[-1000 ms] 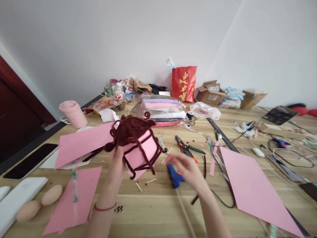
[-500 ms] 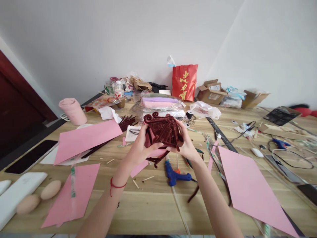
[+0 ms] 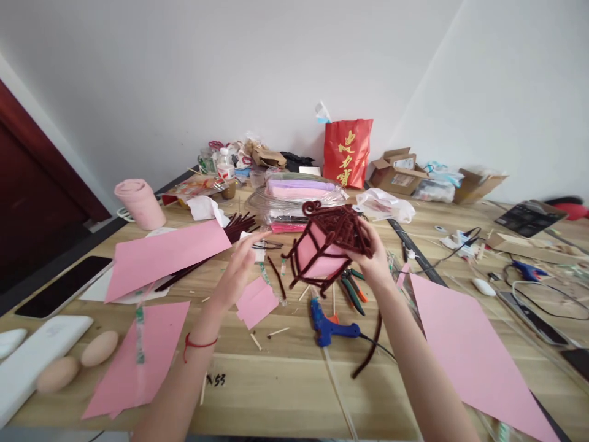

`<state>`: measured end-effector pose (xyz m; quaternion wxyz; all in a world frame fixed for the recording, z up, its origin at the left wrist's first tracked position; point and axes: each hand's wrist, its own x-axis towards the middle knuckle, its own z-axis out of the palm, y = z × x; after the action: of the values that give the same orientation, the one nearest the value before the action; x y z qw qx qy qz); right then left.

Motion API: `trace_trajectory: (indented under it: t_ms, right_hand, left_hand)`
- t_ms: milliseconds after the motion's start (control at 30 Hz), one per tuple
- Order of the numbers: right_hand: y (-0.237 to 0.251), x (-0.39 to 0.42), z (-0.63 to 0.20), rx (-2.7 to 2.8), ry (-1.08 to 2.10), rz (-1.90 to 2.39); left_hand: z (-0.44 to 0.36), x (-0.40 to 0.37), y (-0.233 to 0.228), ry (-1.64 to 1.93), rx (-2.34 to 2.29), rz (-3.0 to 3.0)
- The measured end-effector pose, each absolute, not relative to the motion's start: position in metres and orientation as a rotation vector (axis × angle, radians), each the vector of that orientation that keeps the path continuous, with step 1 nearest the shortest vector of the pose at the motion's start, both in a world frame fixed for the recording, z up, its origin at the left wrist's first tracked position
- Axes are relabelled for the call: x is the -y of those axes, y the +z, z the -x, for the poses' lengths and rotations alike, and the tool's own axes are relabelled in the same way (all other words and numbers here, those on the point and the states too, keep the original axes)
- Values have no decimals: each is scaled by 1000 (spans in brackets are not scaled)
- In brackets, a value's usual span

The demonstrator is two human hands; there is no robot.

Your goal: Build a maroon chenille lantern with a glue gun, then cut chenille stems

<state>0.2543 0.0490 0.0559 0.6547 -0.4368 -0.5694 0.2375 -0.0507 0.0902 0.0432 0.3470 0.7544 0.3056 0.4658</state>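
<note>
My right hand (image 3: 375, 261) grips a small lantern (image 3: 329, 248) built from dark red pipe cleaners with pink paper panels, held tilted above the wooden table (image 3: 285, 393). My left hand (image 3: 237, 270) hovers to the lantern's left with its fingers spread and nothing in it, above a small pink paper piece (image 3: 256, 301). A blue glue gun (image 3: 329, 322) lies on the table just below the lantern. Pliers (image 3: 352, 293) lie under my right hand.
Pink paper sheets lie at the left (image 3: 168, 258), lower left (image 3: 133, 362) and right (image 3: 469, 350). Loose dark red pipe cleaners (image 3: 230, 230), a pink roll (image 3: 140, 202), a red bag (image 3: 346, 152), a phone (image 3: 64, 285), two egg-shaped sponges (image 3: 78, 359), boxes and cables crowd the table.
The lantern passed from my left hand, through both hands, into my right hand alone and moved to the right. My left hand let go and opened.
</note>
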Motion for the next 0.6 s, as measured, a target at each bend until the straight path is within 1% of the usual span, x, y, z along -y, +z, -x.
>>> trace_trajectory:
  t_ms: [200, 300, 467, 600]
  right_hand:
    - [88, -57, -334, 1239, 25, 1079]
    - [100, -60, -361, 1242, -140, 1084]
    - [84, -72, -367, 1187, -183, 1262]
    - [67, -83, -376, 1104, -181, 1290]
  left_hand:
    - [79, -101, 8, 1281, -1025, -1860]
    - [79, -102, 4, 1328, -1083, -1841]
    - [77, -98, 8, 1330, -1138, -1880]
    - [82, -98, 5, 1351, -1173, -1861]
